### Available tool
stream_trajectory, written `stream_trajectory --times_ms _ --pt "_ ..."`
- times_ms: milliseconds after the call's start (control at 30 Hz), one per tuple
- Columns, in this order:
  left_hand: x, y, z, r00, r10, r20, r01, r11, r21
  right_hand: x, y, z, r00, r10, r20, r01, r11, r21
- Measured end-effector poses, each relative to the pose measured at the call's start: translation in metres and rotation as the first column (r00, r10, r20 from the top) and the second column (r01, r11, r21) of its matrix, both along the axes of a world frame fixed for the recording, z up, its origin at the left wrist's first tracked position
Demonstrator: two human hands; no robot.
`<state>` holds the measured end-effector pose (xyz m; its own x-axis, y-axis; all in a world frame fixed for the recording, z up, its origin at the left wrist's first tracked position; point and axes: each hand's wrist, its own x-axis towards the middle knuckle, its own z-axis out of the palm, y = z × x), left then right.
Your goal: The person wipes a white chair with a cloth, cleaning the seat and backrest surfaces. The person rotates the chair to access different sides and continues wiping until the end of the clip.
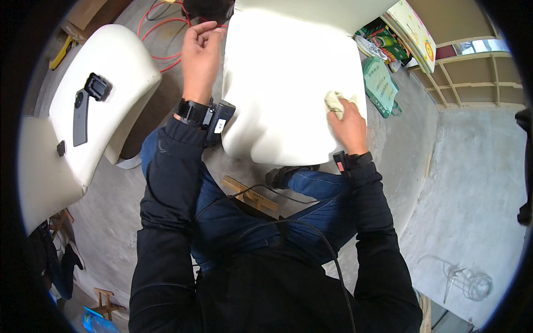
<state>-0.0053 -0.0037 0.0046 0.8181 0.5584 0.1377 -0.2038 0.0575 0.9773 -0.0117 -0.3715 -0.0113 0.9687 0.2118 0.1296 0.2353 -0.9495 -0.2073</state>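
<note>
Before me stands a white upholstered chair (291,83), its smooth seat facing up and its backrest at the top of the view. My right hand (349,127) presses a crumpled pale cloth (334,104) against the seat near its right edge. Past the seat's left edge, my left hand (202,58) is raised with fingers loosely curled. Nothing shows in it, though the inner fingers are partly hidden. Each wrist wears a black strap with a small device.
A second white chair (137,62) at left bears a grey phone (81,118) and a black mount (97,86). A red hose (160,21) coils behind it. A green bag (379,85) lies on the concrete floor at right. A black cable (329,245) crosses my lap.
</note>
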Motion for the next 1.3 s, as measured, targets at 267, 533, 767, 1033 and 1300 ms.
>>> stream_trajectory --times_ms 267,533,767,1033,1300 --pt "-0.002 -0.006 0.001 1.0 0.006 -0.027 -0.005 1.0 0.026 -0.037 0.1 0.01 0.914 0.389 -0.116 -0.375 0.919 0.12" --pt "0.0 -0.002 -0.001 1.0 0.017 -0.001 -0.017 1.0 0.018 -0.064 0.174 0.003 0.838 0.545 0.0 -0.531 0.817 0.225" --pt "-0.002 0.0 0.001 0.999 0.045 -0.015 -0.045 0.999 -0.011 -0.04 0.146 0.001 0.894 0.437 0.098 -0.447 0.887 0.116" --pt "-0.003 0.001 0.003 0.998 0.049 -0.027 -0.049 0.999 0.006 0.038 0.035 0.0 0.986 0.138 0.096 -0.123 0.982 -0.144" --pt "-0.002 0.002 0.001 0.999 0.039 0.011 -0.039 0.999 -0.001 0.093 -0.049 -0.002 0.973 -0.224 0.062 0.232 0.945 -0.23"
